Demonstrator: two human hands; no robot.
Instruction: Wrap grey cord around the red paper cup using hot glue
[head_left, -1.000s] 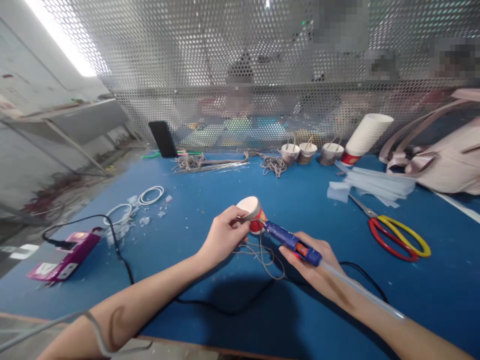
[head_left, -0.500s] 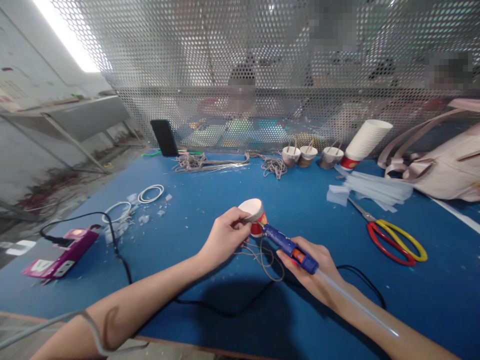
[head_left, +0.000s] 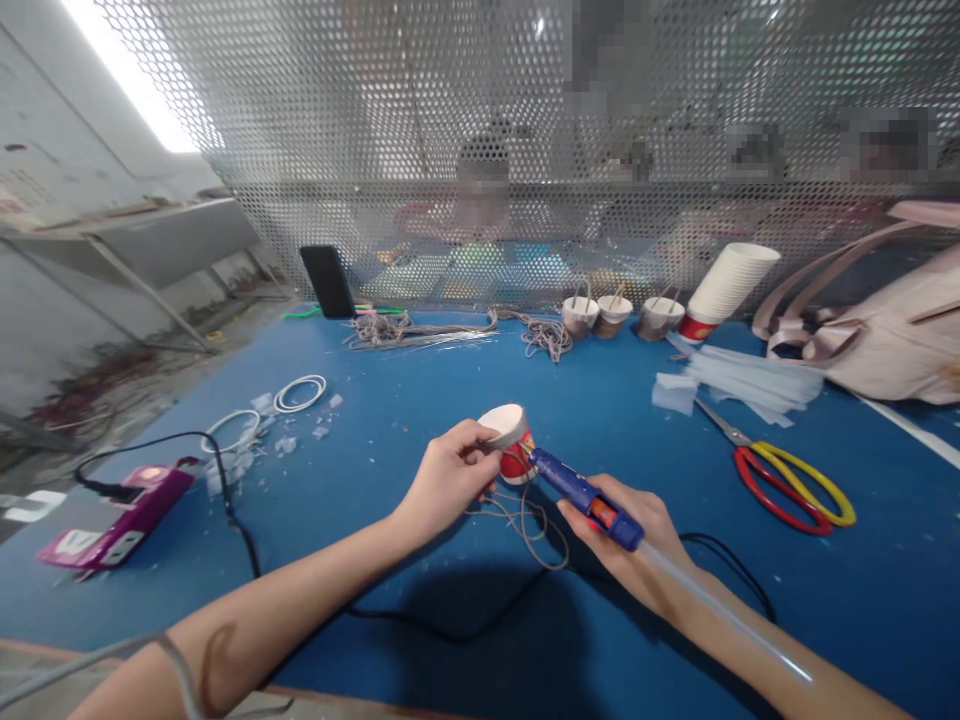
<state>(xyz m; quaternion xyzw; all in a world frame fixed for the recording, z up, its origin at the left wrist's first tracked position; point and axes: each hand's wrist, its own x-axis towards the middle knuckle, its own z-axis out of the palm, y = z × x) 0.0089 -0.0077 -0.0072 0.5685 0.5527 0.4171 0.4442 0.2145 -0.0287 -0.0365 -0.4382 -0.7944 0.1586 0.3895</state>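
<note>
My left hand (head_left: 454, 470) is closed on a small paper cup (head_left: 516, 462), white inside with a red lower wall and a grey cord wound below its rim. The cup tilts slightly, its mouth upward. Loose loops of grey cord (head_left: 551, 550) hang from it onto the table. My right hand (head_left: 626, 520) wraps round a blue hot glue gun (head_left: 574, 487), whose nozzle points at the cup's right wall, at or very near the cord. A clear glue stick (head_left: 731, 605) sticks out of the gun's back end over my right forearm.
Red-and-yellow scissors (head_left: 791, 487) and translucent strips (head_left: 754, 375) lie on the right. Behind are a cup stack (head_left: 731, 290), several cord-wrapped cups (head_left: 660, 318), cord bundles (head_left: 547, 338) and a phone (head_left: 327, 282). A purple power strip (head_left: 139, 515) sits left; a perforated metal screen (head_left: 420, 220) stands behind.
The glue gun and right hand have shifted slightly right and down. The cup is a little more upright in my left hand, which keeps its hold.
</note>
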